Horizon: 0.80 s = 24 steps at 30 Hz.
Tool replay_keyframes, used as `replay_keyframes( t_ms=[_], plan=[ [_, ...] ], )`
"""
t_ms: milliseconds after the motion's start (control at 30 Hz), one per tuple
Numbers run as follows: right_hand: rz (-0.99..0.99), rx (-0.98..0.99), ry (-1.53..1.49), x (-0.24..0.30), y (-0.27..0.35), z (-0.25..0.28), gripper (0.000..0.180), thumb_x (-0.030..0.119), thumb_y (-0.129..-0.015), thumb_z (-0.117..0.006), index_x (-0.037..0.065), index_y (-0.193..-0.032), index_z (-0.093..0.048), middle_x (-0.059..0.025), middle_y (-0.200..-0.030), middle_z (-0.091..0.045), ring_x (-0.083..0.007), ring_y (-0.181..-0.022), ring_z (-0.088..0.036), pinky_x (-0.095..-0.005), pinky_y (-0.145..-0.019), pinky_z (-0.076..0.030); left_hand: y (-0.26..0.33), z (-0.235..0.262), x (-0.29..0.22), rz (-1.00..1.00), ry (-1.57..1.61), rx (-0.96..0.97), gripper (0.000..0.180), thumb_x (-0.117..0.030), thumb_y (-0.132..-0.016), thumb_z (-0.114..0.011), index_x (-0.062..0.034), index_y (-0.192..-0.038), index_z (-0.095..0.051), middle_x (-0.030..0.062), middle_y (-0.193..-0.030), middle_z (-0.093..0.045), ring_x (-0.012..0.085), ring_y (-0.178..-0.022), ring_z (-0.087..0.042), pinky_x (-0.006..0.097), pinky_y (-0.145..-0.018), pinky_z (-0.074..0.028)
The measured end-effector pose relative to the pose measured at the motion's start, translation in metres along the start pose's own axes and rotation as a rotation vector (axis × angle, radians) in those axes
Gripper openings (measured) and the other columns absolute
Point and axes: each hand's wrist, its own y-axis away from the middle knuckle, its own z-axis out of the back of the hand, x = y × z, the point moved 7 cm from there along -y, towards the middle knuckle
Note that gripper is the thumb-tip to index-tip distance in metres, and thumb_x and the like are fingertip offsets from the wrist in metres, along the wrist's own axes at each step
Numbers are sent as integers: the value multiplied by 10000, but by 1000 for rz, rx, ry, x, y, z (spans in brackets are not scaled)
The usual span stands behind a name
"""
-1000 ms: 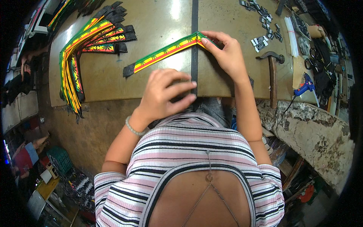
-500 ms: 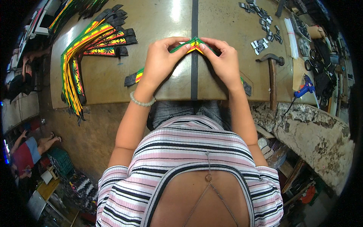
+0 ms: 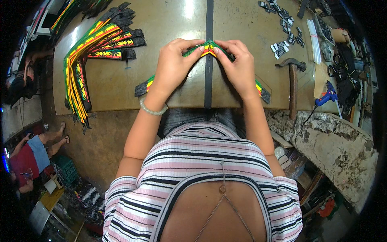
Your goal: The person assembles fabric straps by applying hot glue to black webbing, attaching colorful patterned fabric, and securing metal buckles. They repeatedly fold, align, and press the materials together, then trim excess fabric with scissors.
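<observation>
A green, yellow and red striped strap [image 3: 206, 48] with black webbing ends is folded upward at its middle above the worn tan table [image 3: 121, 82]. My left hand [image 3: 174, 63] pinches the fold from the left, and my right hand [image 3: 238, 64] pinches it from the right. The fingertips of both hands meet at the peak, right over a dark seam in the tabletop. The strap's two black ends [image 3: 142, 87] hang down to the table on either side of my wrists.
A pile of matching striped straps [image 3: 86, 60] lies at the table's left. A hammer [image 3: 293, 82], small black-and-white tags [image 3: 282, 30], white sticks and a blue glue gun [image 3: 328, 97] are at the right. A person sits on the floor far left.
A second ago the strap lay flat, my left hand near the table edge. Both hands have lifted it and folded its middle into a peak, which they now hold.
</observation>
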Motion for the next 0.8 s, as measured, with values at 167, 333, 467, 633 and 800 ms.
replay_keyframes(
  t_ms=[167, 333, 467, 633, 800],
  plan=[
    [4, 9, 40, -1, 0, -1, 209, 157, -848, -714, 41, -1021, -731, -122, -940, -656, -264, -887, -610, -349, -812, -484, 1, -4, -1, -8, -48, -7, 250, -202, -830, -747, -109, -1061, -755, 81, -748, -612, 153, -628, -526, 284, -578, -430],
    [34, -16, 52, 2, 2, -5, 176, 141, -843, -698, 58, -995, -731, -106, -934, -622, -288, -916, -571, -383, -853, -451, 9, -6, -20, -219, -344, -108, 197, -147, -817, -723, -73, -998, -746, 109, -880, -614, 281, -827, -586, 367, -756, -493],
    [107, -40, 106, 8, 5, -7, 177, 77, -824, -695, 53, -996, -730, -112, -934, -612, -291, -899, -567, -382, -820, -465, 10, -12, -17, -209, -311, -80, 179, -129, -822, -713, -60, -984, -741, 106, -889, -600, 278, -863, -560, 379, -791, -480],
    [119, -45, 97, 11, 6, -8, 202, 16, -809, -683, 36, -1005, -727, -122, -929, -604, -294, -894, -562, -377, -786, -482, 13, -15, -16, -230, -287, -111, 185, -143, -835, -721, -59, -998, -746, 107, -872, -598, 275, -846, -573, 377, -765, -478],
    [161, -23, 161, 18, 9, -9, 275, -3, -798, -674, 37, -1067, -707, -138, -984, -595, -303, -908, -559, -389, -803, -489, 13, -17, -18, -257, -290, -110, 181, -126, -837, -715, -43, -997, -731, 116, -887, -592, 280, -840, -573, 379, -763, -479]
  ],
)
